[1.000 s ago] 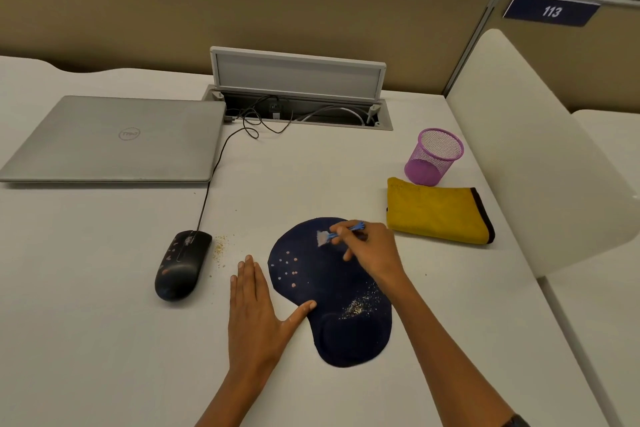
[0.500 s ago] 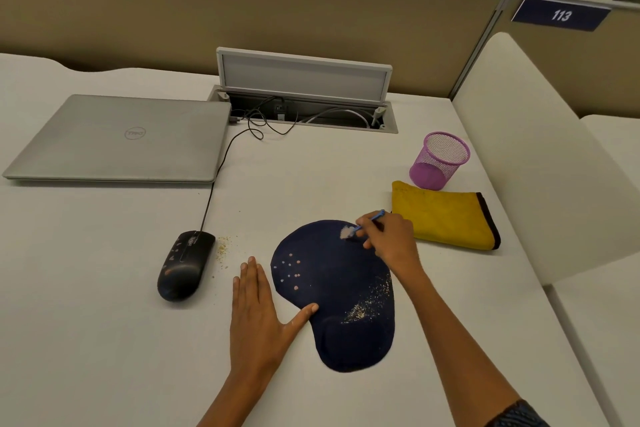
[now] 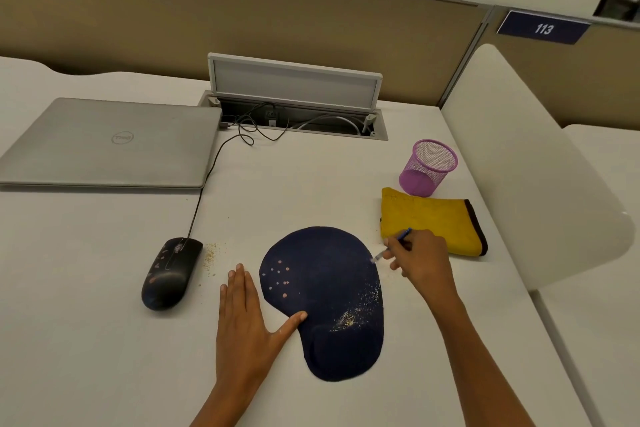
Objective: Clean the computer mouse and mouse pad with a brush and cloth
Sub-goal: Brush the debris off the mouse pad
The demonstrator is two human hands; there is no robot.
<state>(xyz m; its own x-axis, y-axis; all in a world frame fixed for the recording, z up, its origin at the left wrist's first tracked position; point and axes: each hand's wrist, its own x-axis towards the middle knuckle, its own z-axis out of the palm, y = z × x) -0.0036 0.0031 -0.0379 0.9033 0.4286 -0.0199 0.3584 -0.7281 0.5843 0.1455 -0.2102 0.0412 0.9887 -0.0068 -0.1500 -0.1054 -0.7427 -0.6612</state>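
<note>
Brushing at the right edge of a dark blue mouse pad

The left hand (image 3: 242,326) lies flat and open on the white desk (image 3: 86,340), its thumb tip touching the mouse pad (image 3: 325,298), which carries pale crumbs near its wrist rest and pink specks on its left part; the right hand (image 3: 420,262) is closed around a small blue brush (image 3: 398,242), bristles at the pad's right rim. Left of the pad sits a black wired mouse (image 3: 171,272) with crumbs beside it. Behind the right hand lies a folded yellow cloth (image 3: 433,218), then a purple mesh cup (image 3: 427,166), and far left a closed grey laptop (image 3: 107,142)
</note>
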